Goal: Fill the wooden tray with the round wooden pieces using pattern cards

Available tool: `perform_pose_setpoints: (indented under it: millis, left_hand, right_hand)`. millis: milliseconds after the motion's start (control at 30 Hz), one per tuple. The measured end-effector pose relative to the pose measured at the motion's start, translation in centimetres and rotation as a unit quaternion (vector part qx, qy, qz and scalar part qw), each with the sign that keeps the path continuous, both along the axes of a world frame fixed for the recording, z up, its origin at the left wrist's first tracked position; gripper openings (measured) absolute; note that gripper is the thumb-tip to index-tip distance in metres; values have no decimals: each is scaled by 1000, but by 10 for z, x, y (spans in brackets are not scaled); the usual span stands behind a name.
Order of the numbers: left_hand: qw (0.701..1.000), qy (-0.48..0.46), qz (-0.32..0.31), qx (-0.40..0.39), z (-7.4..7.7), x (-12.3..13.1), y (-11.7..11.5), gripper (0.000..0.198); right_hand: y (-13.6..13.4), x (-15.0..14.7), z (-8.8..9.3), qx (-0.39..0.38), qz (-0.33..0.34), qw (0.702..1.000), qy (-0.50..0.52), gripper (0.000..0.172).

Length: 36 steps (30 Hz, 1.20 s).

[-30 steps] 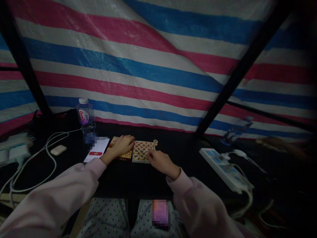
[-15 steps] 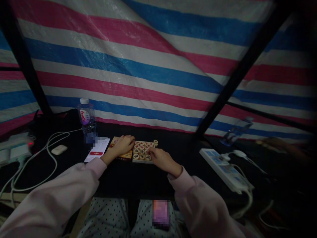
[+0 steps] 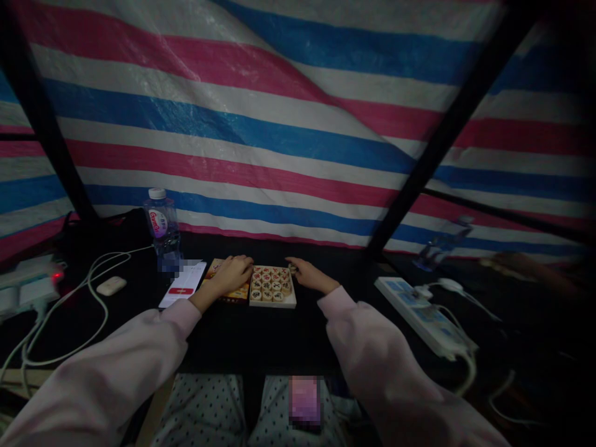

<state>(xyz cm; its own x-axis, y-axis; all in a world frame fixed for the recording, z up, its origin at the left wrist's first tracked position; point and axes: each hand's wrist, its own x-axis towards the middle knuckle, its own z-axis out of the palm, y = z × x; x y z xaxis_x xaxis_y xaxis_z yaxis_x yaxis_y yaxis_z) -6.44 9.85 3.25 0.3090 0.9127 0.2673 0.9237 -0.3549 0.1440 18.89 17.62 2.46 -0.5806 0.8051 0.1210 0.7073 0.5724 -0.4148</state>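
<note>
A shallow white box (image 3: 272, 305) on the black table holds rows of round wooden Chinese chess pieces (image 3: 267, 287), with red characters at the back and black ones at the front. A gap shows in its front right corner. My left hand (image 3: 234, 273) lies flat over a yellow and red printed box lid (image 3: 237, 293), fingertips at the white box's left edge. Just beyond the box's right rim, my right hand (image 3: 307, 275) has thumb and fingers closed on a loose chess piece (image 3: 292, 268), mostly hidden by the fingers.
Left of the lid lie a phone (image 3: 186, 282), a clear bottle (image 3: 162, 226) and a white earbud case (image 3: 112, 285) near cables. A power strip (image 3: 414, 316) and another bottle (image 3: 442, 245) stand right. At far right, another person's hand (image 3: 516, 264) shows dimly.
My right hand has moved from the front right pieces in the box to the loose piece outside its back right corner. The left hand has stayed on the lid.
</note>
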Motion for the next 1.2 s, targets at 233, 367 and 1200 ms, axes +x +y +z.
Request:
perform_pose_setpoints:
  millis: [233,367,1200]
  left_hand:
    - [1000,3,5,-4,2,0,-1,31]
    - [1000,-1,3,-2,0,0,0,32]
    - [1000,-8,-10,2,2,1,-1,38]
  right_hand:
    - [-5,0,1,-5,-21,999,-26,29]
    - [-21,9,11,-40,-49,998,-23,21]
    - [-99,2,36,-39,0,999,-19,22]
